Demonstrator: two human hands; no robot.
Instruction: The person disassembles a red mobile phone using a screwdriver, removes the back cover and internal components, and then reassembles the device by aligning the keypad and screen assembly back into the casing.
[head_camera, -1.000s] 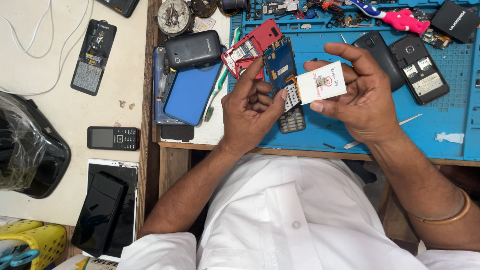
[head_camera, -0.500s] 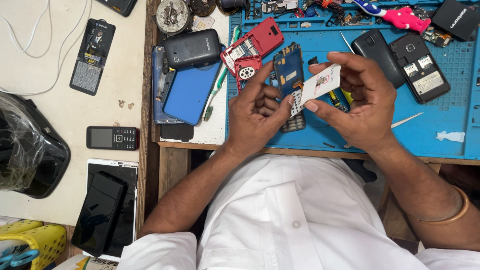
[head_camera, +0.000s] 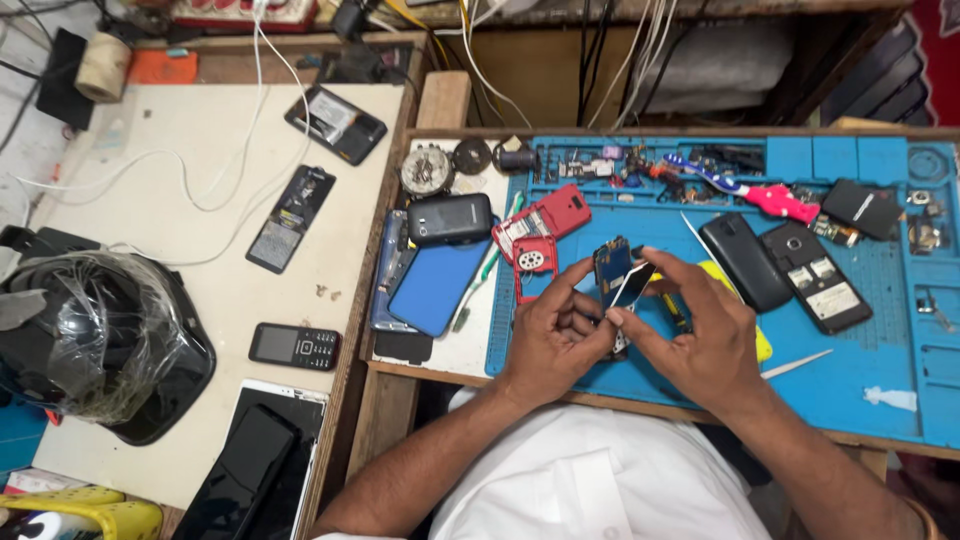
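Over a blue repair mat (head_camera: 860, 330), both my hands meet around a small opened phone. My left hand (head_camera: 550, 335) grips the phone's blue circuit board (head_camera: 611, 262) from the left. My right hand (head_camera: 700, 335) pinches a thin flat screen panel (head_camera: 632, 286) against that board with thumb and forefinger. A keypad piece below the fingers is mostly hidden. A red phone shell (head_camera: 545, 222) and a red frame (head_camera: 533, 262) lie just left of my left hand.
Two black phones with backs off (head_camera: 745, 262) (head_camera: 815, 275) lie right of my hands. A blue-screened phone (head_camera: 437, 283) and a grey phone (head_camera: 449, 219) sit left. A pink-handled toothbrush (head_camera: 770, 199), a white pry tool (head_camera: 795, 364) and a wrapped helmet (head_camera: 95, 335) are around.
The view has shifted, showing more of the bench top. The white-faced panel in my right hand has turned edge-on and closed against the board held by my left hand.
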